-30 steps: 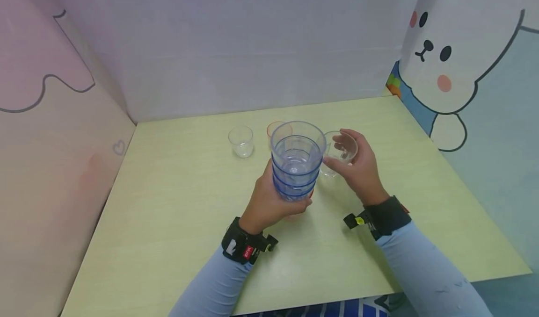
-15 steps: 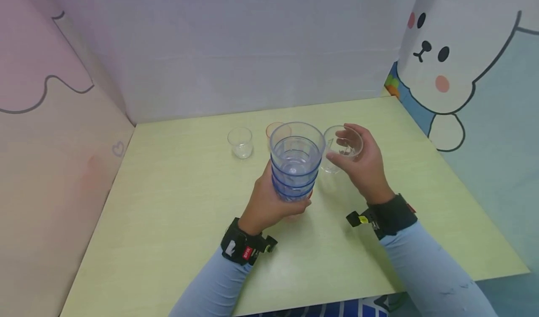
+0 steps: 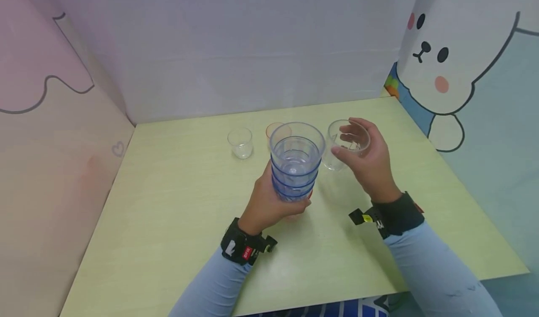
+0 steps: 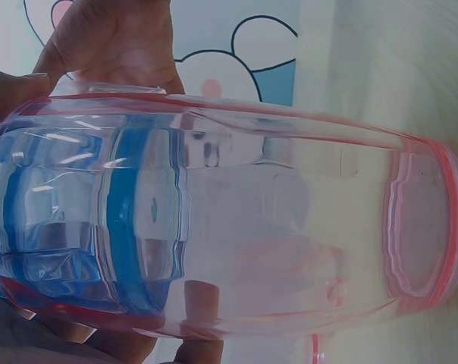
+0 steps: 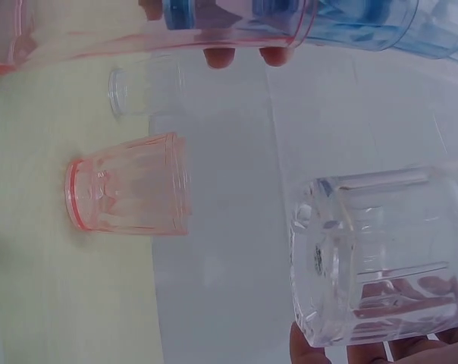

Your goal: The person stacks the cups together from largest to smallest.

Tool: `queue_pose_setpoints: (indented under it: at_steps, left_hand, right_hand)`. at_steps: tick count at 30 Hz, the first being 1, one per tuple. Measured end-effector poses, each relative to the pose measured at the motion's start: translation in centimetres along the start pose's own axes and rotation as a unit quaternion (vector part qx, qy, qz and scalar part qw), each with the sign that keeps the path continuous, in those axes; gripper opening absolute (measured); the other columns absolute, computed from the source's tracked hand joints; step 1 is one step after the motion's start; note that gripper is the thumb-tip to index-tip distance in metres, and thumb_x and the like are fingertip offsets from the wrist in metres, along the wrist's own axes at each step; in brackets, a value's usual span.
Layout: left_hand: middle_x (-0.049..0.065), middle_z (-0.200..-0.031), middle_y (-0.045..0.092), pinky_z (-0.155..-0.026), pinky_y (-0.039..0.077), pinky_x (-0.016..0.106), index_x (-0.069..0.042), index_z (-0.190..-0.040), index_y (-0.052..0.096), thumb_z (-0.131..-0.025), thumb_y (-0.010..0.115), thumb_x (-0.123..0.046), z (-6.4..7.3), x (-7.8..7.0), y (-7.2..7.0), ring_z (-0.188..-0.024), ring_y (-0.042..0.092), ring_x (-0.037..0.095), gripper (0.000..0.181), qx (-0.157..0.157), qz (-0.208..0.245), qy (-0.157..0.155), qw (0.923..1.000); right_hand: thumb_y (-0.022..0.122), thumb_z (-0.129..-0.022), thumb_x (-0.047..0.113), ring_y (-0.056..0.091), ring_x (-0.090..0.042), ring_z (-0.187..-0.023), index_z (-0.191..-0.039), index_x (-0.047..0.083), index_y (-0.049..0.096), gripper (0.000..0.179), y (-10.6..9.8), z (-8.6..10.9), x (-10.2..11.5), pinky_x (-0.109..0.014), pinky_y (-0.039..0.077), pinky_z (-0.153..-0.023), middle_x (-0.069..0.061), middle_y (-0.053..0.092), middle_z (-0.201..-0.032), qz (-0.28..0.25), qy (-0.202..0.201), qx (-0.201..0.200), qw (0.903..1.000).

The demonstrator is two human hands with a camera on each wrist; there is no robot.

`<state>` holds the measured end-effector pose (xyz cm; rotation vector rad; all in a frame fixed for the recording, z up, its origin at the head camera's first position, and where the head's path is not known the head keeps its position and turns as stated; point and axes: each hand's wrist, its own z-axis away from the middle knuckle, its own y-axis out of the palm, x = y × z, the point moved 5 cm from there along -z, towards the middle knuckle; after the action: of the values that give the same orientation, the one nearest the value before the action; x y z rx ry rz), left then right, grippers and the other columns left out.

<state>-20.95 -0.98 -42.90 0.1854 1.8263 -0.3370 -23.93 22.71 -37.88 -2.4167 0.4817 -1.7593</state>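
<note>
The left hand (image 3: 269, 207) has its fingers curled round a stack (image 3: 294, 179) of see-through tumblers, blue-ringed ones nested in a tapered reddish one, above the middle of the smooth, pale table (image 3: 168, 214). Just beside it, the right hand (image 3: 372, 162) holds a clear cup (image 5: 381, 243) (thick-bottomed and faceted, I notice), thumb and fingers widely parted around it. Toward the back edge stand a red cup (image 5: 130, 186) and a colourless cup (image 3: 242, 144).

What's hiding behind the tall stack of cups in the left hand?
A pink cup! In the head view its top peeks out past the stack, which covers its lower part. The right wrist view shows it standing upright on the table.
</note>
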Motion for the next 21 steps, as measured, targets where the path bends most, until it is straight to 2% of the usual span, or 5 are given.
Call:
queue_pose_setpoints:
  at_steps: [12, 21]
  left_hand:
    - [-0.014, -0.132, 0.065, -0.101, 0.056, 0.041, -0.041, -0.143, 0.042, -0.067, 0.095, -0.013, 0.1, -0.1, 0.0, -0.116, 0.066, 0.011, 0.097, 0.007, 0.013, -0.007, 0.9999]
    - [-0.014, -0.131, 0.065, -0.101, 0.055, 0.041, -0.042, -0.143, 0.042, -0.068, 0.095, -0.013, 0.1, -0.1, 0.0, -0.117, 0.066, 0.010, 0.097, 0.009, 0.011, -0.008, 0.9999]
  right_hand:
    - [0.079, -0.091, 0.017, 0.060, -0.020, -0.124, -0.148, 0.020, 0.048, 0.064, -0.4, 0.1, 2.4, -0.029, 0.056, -0.098, -0.006, 0.062, -0.138, -0.014, -0.019, 0.008, 0.9997]
    - [0.078, -0.091, 0.013, 0.060, -0.022, -0.123, -0.147, 0.017, 0.049, 0.063, -0.5, 0.2, 3.5, -0.024, 0.056, -0.096, -0.008, 0.062, -0.136, -0.028, -0.022, 0.008, 0.9993]
